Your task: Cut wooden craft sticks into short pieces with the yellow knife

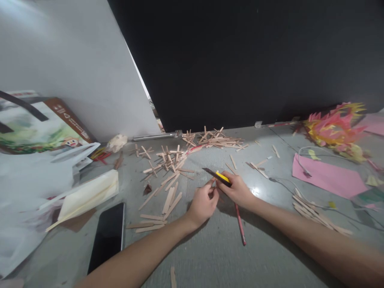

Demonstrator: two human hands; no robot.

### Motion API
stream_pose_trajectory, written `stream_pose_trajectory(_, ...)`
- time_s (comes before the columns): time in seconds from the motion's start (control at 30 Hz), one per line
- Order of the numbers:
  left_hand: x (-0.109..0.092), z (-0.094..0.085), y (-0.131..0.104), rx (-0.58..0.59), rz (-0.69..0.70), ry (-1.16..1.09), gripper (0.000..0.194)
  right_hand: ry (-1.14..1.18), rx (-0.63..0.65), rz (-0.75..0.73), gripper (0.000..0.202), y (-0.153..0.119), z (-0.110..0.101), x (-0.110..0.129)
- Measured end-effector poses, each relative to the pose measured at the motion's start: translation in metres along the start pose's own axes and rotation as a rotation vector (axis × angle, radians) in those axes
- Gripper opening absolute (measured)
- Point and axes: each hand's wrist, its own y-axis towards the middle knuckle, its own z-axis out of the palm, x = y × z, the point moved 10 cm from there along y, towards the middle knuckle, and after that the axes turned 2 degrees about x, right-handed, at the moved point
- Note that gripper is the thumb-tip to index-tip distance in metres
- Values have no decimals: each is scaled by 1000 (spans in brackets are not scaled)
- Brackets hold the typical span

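A yellow and black utility knife [223, 179] is gripped in my right hand [238, 190], its dark blade pointing up and to the left. Close beside it, my left hand [204, 203] has thumb and fingers curled together, almost meeting the right fingertips. Whatever the left fingers pinch is hidden or too small to name. A red pencil [240, 228] lies on the grey floor just below my right hand. Wooden craft sticks [171, 200] are scattered to the left of my hands, some joined into small crosses [168, 160].
A phone [107, 234] lies at the left beside a folded cream paper [90, 196] and a plastic bag [27, 200]. At the right are pink paper [327, 178], a cable, more sticks [315, 212] and a pink-yellow paper craft [333, 130]. A black panel [240, 60] stands behind.
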Motion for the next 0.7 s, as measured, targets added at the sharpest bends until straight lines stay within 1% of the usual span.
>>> stream_pose_trajectory(0.13, -3, -5, -4, -59, 45, 230, 29, -59, -3, -77, 4, -3, 1, 7)
stream_pose_trajectory(0.17, -4, -6, -5, -69, 55, 273, 27, -69, 1, -98, 4, -4, 2, 10)
stream_pose_trajectory(0.23, -5, -6, -6, -79, 70, 316, 24, -83, 8, -132, 12, -7, 4, 13)
stream_pose_trajectory(0.33, -7, -5, -7, -80, 90, 328, 27, -86, 10, -149, 19, -9, 5, 14)
stream_pose_trajectory(0.5, -4, 0, -8, -44, 102, 317, 39, -112, 1, -161, 19, -10, 5, 11)
stream_pose_trajectory(0.6, -3, 2, -9, -22, 98, 311, 40, -141, -21, -167, 21, -11, 3, 10)
stream_pose_trajectory(0.7, -5, 3, -9, -14, 106, 251, 42, -165, -33, -164, 22, -11, 3, 8)
